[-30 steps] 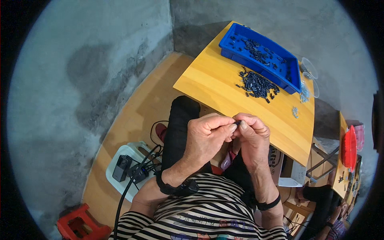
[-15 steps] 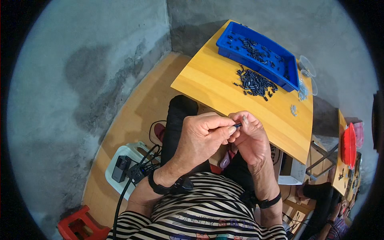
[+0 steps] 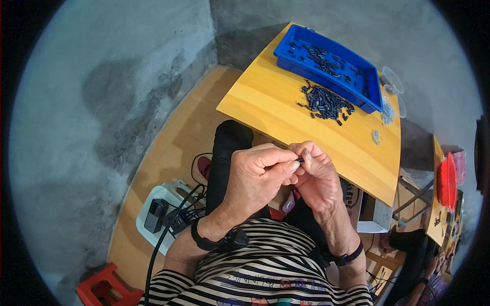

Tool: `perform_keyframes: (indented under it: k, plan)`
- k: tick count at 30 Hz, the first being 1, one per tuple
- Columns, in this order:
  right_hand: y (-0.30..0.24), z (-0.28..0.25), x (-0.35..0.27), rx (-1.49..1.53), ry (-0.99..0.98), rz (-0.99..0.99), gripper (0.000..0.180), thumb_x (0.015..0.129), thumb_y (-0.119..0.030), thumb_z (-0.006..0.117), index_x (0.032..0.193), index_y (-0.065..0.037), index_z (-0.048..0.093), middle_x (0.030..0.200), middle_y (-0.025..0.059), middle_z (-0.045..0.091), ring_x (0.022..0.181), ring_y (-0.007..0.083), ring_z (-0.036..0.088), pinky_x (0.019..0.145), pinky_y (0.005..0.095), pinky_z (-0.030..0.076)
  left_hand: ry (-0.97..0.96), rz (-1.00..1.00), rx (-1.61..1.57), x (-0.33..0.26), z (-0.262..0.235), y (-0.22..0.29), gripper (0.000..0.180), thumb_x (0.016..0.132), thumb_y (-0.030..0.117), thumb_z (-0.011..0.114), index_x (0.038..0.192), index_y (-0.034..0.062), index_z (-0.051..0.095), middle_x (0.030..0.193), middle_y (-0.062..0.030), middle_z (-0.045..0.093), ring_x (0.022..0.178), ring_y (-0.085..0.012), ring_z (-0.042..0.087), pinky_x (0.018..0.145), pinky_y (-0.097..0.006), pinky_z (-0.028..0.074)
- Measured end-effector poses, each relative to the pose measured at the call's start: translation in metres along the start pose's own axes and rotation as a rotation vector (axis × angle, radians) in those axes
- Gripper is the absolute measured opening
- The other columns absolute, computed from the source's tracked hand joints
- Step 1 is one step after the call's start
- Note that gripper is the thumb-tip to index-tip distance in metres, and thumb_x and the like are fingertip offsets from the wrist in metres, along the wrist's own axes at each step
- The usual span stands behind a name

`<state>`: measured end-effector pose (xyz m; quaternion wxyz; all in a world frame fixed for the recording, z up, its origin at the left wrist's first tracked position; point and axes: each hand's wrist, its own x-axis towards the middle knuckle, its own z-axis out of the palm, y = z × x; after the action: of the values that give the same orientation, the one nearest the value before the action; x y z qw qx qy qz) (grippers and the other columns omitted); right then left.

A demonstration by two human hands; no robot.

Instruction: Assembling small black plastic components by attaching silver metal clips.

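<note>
Hands together: left hand [image 3: 258,176] and right hand [image 3: 317,176] pinch one small dark part [image 3: 299,160]; pile of dark parts [image 3: 326,103] waits beside blue tray [image 3: 365,97], plenty left

- 1 view only, from a wide fisheye camera worn on the person's head.
- It faces steeply down over the striped shirt [image 3: 265,275] and lap, so the hands, the left hand [image 3: 258,176] and the right hand [image 3: 316,176], sit near and at picture centre.
- The yellow tabletop [image 3: 286,109] lies farther off, toward the upper right.
- A dark round rim frames the picture; straight edges bend near it.
- With no 2nd view, nothing is shared.
</note>
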<state>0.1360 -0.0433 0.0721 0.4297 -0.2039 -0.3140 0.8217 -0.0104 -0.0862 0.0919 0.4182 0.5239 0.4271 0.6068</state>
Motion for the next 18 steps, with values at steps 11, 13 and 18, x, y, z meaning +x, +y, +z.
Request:
perform_keyframes:
  k: [11,13,18]
  plan:
    - [-0.012,-0.007,0.002,-0.020,0.007,0.057,0.017,0.085,-0.018,0.067,0.093,-0.003,0.063,0.086,0.0027,0.063,0.067,0.0086,0.055,0.060,0.0231,0.046,-0.163,-0.382,-0.336,0.004,-0.010,0.003,0.020,0.090,0.008,0.061,0.102,-0.0070,0.066,0.087,-0.0136,0.069,0.074,-0.0151,0.068,0.068,-0.024,0.058]
    - [-0.010,-0.007,0.004,-0.011,-0.004,0.056,0.019,0.085,-0.019,0.067,0.093,-0.003,0.063,0.085,0.0026,0.063,0.066,0.0090,0.055,0.060,0.0232,0.046,-0.160,-0.402,-0.362,0.005,-0.012,0.001,0.019,0.089,0.007,0.062,0.101,-0.0067,0.066,0.087,-0.0155,0.069,0.074,-0.0178,0.069,0.066,-0.026,0.058]
    - [-0.008,-0.008,0.006,-0.018,0.004,0.062,0.019,0.086,-0.019,0.067,0.094,-0.003,0.063,0.084,0.0025,0.063,0.066,0.0088,0.055,0.061,0.0232,0.046,-0.164,-0.446,-0.400,0.005,-0.014,-0.001,0.018,0.088,0.007,0.063,0.100,-0.0059,0.066,0.087,-0.0182,0.069,0.073,-0.0202,0.069,0.064,-0.027,0.059]
